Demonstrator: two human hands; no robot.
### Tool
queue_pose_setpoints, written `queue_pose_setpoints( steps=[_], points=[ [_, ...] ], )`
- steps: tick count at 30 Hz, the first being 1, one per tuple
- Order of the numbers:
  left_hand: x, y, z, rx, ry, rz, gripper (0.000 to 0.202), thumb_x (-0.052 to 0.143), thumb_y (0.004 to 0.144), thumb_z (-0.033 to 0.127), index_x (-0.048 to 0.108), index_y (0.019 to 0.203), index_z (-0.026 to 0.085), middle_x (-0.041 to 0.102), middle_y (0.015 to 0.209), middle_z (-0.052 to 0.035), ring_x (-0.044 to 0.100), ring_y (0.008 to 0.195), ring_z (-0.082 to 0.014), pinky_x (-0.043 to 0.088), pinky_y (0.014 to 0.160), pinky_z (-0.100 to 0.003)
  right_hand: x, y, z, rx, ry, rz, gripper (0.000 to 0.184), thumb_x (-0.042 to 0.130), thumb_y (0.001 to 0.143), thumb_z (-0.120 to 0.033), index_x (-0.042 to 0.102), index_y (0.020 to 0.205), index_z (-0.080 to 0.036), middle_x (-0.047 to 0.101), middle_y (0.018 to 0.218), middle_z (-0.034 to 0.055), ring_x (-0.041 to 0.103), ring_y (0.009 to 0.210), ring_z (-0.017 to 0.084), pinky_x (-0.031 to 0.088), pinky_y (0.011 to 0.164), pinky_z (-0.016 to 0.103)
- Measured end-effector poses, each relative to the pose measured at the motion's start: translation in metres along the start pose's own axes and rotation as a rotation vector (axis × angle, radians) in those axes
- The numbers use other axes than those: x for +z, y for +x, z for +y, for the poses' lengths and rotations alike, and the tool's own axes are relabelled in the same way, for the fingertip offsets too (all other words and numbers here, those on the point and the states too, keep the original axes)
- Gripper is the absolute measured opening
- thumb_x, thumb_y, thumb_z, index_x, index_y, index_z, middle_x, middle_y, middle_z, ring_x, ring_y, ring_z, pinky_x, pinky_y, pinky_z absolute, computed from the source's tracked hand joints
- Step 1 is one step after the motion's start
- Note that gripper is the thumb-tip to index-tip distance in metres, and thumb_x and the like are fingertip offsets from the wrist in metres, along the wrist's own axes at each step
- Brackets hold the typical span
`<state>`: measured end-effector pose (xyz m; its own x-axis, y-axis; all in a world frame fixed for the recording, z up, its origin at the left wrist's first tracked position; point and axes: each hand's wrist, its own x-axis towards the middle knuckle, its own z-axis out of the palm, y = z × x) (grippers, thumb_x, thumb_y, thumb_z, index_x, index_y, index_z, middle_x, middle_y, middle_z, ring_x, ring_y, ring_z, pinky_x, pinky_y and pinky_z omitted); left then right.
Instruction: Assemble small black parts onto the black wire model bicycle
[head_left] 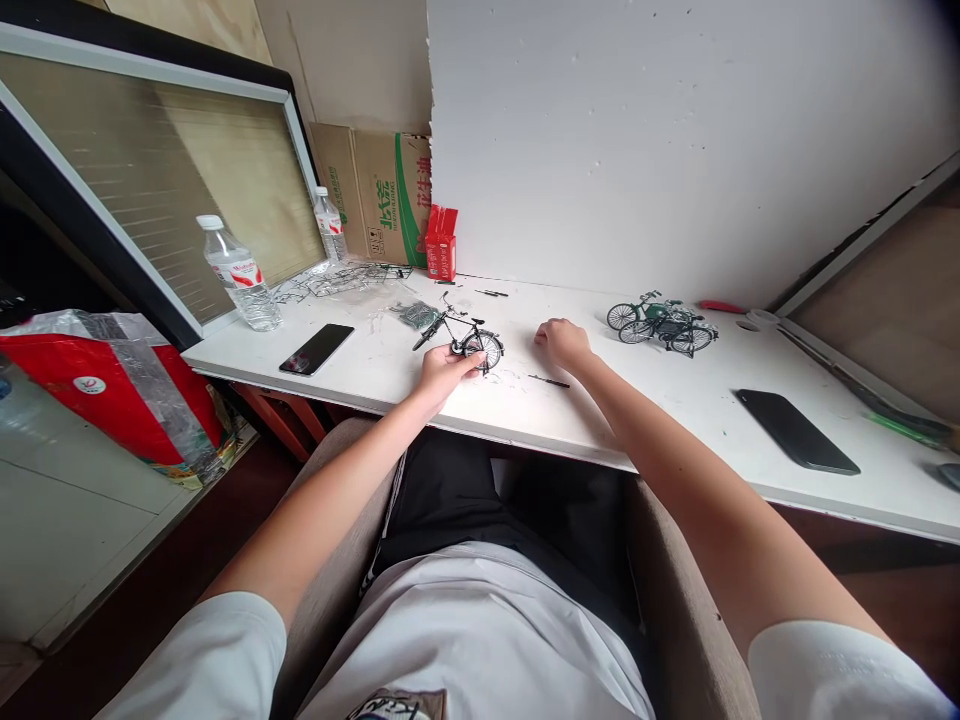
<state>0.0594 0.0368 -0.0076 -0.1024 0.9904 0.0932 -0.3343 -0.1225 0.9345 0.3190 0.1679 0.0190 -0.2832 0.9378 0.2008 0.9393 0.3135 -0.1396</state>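
A miniature bicycle (474, 343) is held upright in my left hand (441, 372), over the white table (517, 412).
Just beyond it lies a bag of green parts (418, 315); to the right, my right hand (564, 342) rests curled, and I cannot tell whether its grip holds anything. A black stick (550, 381) lies nearer; more bicycles (664, 327) stand farther right.

The person wears a pale grey-white short-sleeved fabric shirt (487, 625), its front bearing a brown-and-black patch (401, 703) with white lettering. Black cloth trousers (450, 490) carry thin white side stripes (394, 493).
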Motion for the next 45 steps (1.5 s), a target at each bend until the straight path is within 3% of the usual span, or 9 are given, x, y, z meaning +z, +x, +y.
queue_pose_setpoints(
  steps=[6, 9, 13, 21, 29, 34, 40, 45],
  points=[
    [-0.001, 0.002, 0.000, -0.015, -0.007, 0.004, 0.054, 0.105, 0.058, 0.039, 0.080, 0.097, 0.012, 0.083, 0.105, -0.0141, 0.077, 0.095, -0.0233, 0.062, 0.080, -0.033, 0.003, -0.001, 0.000, 0.017, -0.035, 0.018, 0.029, 0.056, 0.105, -0.031, 0.082, 0.104, -0.018, 0.077, 0.115, 0.0221, 0.066, 0.114, 0.037, 0.052, 0.085, 0.043],
    [-0.001, 0.004, -0.001, -0.021, -0.006, 0.011, 0.053, 0.105, 0.058, 0.038, 0.080, 0.096, 0.012, 0.083, 0.102, -0.0141, 0.077, 0.092, -0.0229, 0.061, 0.080, -0.033, -0.002, 0.001, 0.004, 0.043, -0.012, -0.034, 0.028, 0.059, 0.106, -0.031, 0.084, 0.106, -0.018, 0.079, 0.118, 0.0176, 0.069, 0.111, 0.034, 0.050, 0.086, 0.039],
    [-0.002, 0.004, 0.000, -0.020, 0.009, 0.011, 0.051, 0.105, 0.059, 0.037, 0.080, 0.097, 0.012, 0.083, 0.103, -0.0142, 0.077, 0.094, -0.0237, 0.061, 0.081, -0.034, -0.011, 0.003, 0.010, 0.036, 0.027, -0.120, 0.026, 0.061, 0.100, -0.019, 0.086, 0.109, -0.020, 0.082, 0.121, 0.0109, 0.070, 0.106, 0.030, 0.048, 0.084, 0.034],
    [-0.003, 0.002, 0.000, -0.006, 0.020, -0.007, 0.055, 0.105, 0.059, 0.042, 0.080, 0.098, 0.012, 0.083, 0.105, -0.0146, 0.077, 0.096, -0.0241, 0.060, 0.080, -0.032, -0.014, -0.002, 0.013, 0.035, 0.007, -0.096, 0.026, 0.064, 0.099, -0.016, 0.085, 0.115, -0.016, 0.081, 0.124, 0.0151, 0.070, 0.108, 0.032, 0.047, 0.084, 0.037],
    [-0.001, -0.001, 0.001, 0.000, -0.010, -0.006, 0.058, 0.107, 0.055, 0.044, 0.081, 0.096, 0.013, 0.083, 0.104, -0.0141, 0.076, 0.095, -0.0239, 0.059, 0.078, -0.033, -0.021, 0.003, 0.011, 0.069, -0.053, -0.158, 0.024, 0.068, 0.100, -0.019, 0.081, 0.120, -0.021, 0.082, 0.120, 0.0077, 0.072, 0.104, 0.025, 0.045, 0.076, 0.030],
    [0.000, 0.001, 0.004, -0.013, -0.100, 0.062, 0.055, 0.109, 0.053, 0.039, 0.080, 0.092, 0.014, 0.082, 0.099, -0.0115, 0.075, 0.093, -0.0218, 0.057, 0.077, -0.030, -0.027, 0.004, 0.010, 0.073, -0.039, -0.171, 0.029, 0.066, 0.102, -0.017, 0.077, 0.128, -0.022, 0.083, 0.117, 0.0062, 0.071, 0.105, 0.022, 0.045, 0.076, 0.028],
    [-0.013, 0.013, 0.012, -0.038, -0.165, 0.118, 0.047, 0.107, 0.058, 0.031, 0.079, 0.091, 0.014, 0.082, 0.097, -0.0096, 0.074, 0.088, -0.0179, 0.054, 0.073, -0.027, -0.032, -0.004, -0.002, 0.060, -0.039, -0.148, 0.027, 0.061, 0.105, -0.022, 0.080, 0.124, -0.021, 0.082, 0.122, 0.0095, 0.072, 0.106, 0.024, 0.048, 0.081, 0.030],
    [-0.031, 0.025, 0.012, 0.014, -0.145, 0.149, 0.045, 0.107, 0.059, 0.029, 0.080, 0.092, 0.013, 0.081, 0.095, -0.0096, 0.073, 0.085, -0.0161, 0.054, 0.073, -0.027, -0.030, -0.009, -0.024, -0.115, 0.056, -0.124, 0.026, 0.062, 0.104, -0.023, 0.083, 0.118, -0.022, 0.082, 0.123, 0.0088, 0.073, 0.107, 0.024, 0.050, 0.084, 0.029]
  ],
)
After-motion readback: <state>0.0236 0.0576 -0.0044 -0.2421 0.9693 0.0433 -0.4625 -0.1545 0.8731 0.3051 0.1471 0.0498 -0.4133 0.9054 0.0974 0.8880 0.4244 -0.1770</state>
